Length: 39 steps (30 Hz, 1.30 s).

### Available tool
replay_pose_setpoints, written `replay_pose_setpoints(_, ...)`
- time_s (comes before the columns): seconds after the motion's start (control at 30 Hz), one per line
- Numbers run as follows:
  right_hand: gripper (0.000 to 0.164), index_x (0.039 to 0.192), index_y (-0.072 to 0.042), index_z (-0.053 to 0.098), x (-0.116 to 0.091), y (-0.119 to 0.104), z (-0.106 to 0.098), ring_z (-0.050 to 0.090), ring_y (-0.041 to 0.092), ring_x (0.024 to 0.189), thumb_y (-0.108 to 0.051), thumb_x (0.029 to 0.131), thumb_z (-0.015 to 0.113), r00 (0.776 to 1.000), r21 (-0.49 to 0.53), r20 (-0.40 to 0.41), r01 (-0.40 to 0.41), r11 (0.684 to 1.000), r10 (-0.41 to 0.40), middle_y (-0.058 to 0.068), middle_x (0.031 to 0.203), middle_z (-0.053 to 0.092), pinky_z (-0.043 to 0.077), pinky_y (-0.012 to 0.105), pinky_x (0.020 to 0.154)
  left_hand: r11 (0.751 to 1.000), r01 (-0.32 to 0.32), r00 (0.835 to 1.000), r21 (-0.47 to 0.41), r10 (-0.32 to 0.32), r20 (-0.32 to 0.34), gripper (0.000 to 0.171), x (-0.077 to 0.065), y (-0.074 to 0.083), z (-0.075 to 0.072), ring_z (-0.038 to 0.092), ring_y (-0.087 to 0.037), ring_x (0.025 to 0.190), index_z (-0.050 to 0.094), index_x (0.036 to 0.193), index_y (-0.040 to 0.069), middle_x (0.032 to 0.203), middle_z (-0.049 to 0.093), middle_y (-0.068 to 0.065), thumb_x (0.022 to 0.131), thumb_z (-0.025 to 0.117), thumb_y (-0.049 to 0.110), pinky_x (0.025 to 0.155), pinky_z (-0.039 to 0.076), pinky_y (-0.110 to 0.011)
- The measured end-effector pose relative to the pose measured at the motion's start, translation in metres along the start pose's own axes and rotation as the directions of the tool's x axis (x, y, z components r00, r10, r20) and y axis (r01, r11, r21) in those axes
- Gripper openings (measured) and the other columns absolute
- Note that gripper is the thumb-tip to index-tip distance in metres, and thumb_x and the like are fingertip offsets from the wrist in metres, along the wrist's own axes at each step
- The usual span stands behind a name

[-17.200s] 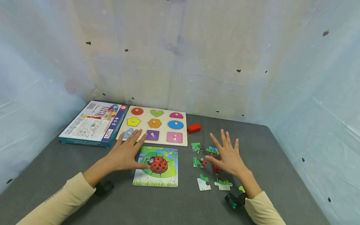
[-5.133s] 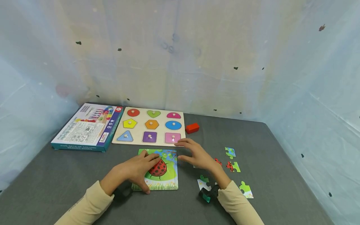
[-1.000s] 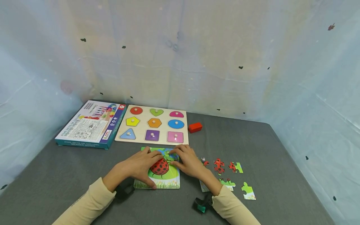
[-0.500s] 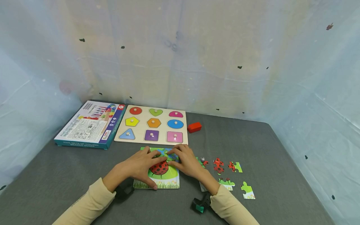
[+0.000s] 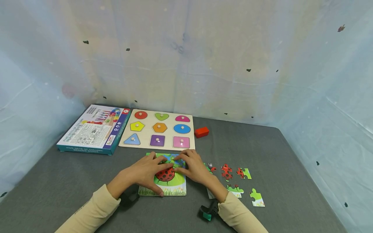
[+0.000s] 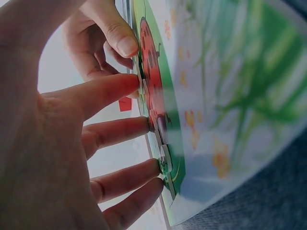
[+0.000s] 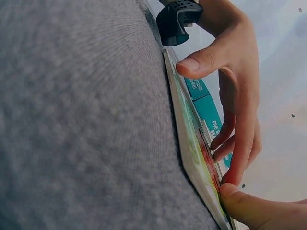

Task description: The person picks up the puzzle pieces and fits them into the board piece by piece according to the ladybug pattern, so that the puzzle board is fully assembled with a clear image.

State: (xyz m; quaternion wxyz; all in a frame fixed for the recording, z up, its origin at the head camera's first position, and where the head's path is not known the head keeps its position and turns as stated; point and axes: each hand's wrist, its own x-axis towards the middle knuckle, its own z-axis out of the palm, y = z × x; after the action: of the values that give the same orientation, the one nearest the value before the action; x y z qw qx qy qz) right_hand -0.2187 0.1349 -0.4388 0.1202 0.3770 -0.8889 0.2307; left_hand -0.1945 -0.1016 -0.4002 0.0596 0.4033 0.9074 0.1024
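Note:
A square ladybug puzzle board [image 5: 175,191] lies on the grey table in front of me. My left hand [image 5: 144,171] spreads over its left half, fingertips pressing on puzzle pieces [image 6: 165,158] along the top and thumb at the near edge. From the right, my right hand [image 5: 193,166] reaches onto the upper right of the board. Its thumb and curled fingers pinch a puzzle piece there, mostly hidden by the hand. The two hands' fingertips nearly meet over the ladybug. In the right wrist view, the left thumb [image 7: 196,64] stands over the board's edge.
Loose puzzle pieces lie to the right, among them a red spotted one [image 5: 226,171], a red-green one [image 5: 244,173] and a green-white one [image 5: 257,198]. Behind are a shape-peg board [image 5: 169,137], a red block [image 5: 201,132] and a flat box [image 5: 90,129].
Since about five seconds ago, the blue-green piece has left the table's right side and the right hand has moved onto the board. Over the last second both hands have stayed nearly still.

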Motion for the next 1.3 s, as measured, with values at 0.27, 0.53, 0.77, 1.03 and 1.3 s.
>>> replay_pose_setpoints(0.27, 0.036, 0.107, -0.015, 0.067, 0.0005, 0.0024, 0.0015, 0.045, 0.026, 0.106, -0.035, 0.078, 0.074, 1.000, 0.008, -0.014, -0.022, 1.000, 0.022, 0.006, 0.111, 0.054, 0.037, 0.047, 0.089, 1.000, 0.001, 1.000, 0.031, 0.000, -0.018, 0.096, 0.0014, -0.0001, 0.0041, 0.032, -0.017, 0.086, 0.045, 0.140, 0.022, 0.129, 0.046, -0.006, 0.062, 0.067, 0.073, 0.069, 0.032, -0.034)
replay_pose_setpoints(0.53, 0.036, 0.108, -0.016, 0.068, 0.0005, 0.0014, 0.0011, 0.044, 0.026, 0.108, -0.035, 0.078, 0.075, 0.999, 0.019, -0.005, -0.053, 0.998, 0.053, 0.006, 0.111, 0.053, 0.036, 0.047, 0.090, 0.999, 0.010, 1.000, 0.033, -0.010, -0.013, 0.095, 0.0026, -0.0005, 0.0057, 0.033, -0.018, 0.087, 0.045, 0.140, 0.023, 0.128, 0.046, -0.005, 0.062, 0.067, 0.073, 0.071, 0.033, -0.035)
replay_pose_setpoints(0.77, 0.037, 0.108, -0.017, 0.068, 0.0002, 0.0003, -0.0006, 0.043, 0.026, 0.109, -0.036, 0.077, 0.075, 0.997, 0.036, 0.024, -0.080, 0.996, 0.080, 0.006, 0.112, 0.052, 0.035, 0.047, 0.091, 1.000, -0.002, 1.000, -0.002, 0.002, -0.014, 0.090, 0.0017, 0.0001, 0.0025, 0.033, -0.016, 0.084, 0.048, 0.138, 0.024, 0.125, 0.047, -0.005, 0.064, 0.066, 0.072, 0.067, 0.032, -0.033)
replay_pose_setpoints(1.03, 0.038, 0.109, -0.017, 0.069, -0.0006, 0.0008, -0.0017, 0.042, 0.024, 0.108, -0.036, 0.077, 0.075, 0.995, 0.048, 0.042, -0.089, 0.995, 0.087, 0.004, 0.109, 0.053, 0.035, 0.045, 0.090, 1.000, -0.002, 1.000, -0.021, 0.002, -0.010, 0.089, 0.0021, -0.0015, 0.0027, 0.034, -0.017, 0.085, 0.049, 0.137, 0.024, 0.127, 0.047, -0.005, 0.064, 0.067, 0.071, 0.067, 0.034, -0.033)
replay_pose_setpoints(1.3, 0.035, 0.109, -0.018, 0.069, 0.0005, -0.0002, -0.0041, 0.042, 0.026, 0.110, -0.036, 0.079, 0.073, 0.996, 0.000, 0.060, -0.068, 0.998, 0.068, 0.005, 0.109, 0.053, 0.036, 0.047, 0.090, 1.000, -0.016, 1.000, -0.009, 0.015, -0.018, 0.085, 0.0027, -0.0014, 0.0027, 0.036, -0.017, 0.086, 0.050, 0.136, 0.023, 0.126, 0.048, -0.005, 0.067, 0.066, 0.070, 0.066, 0.034, -0.033)
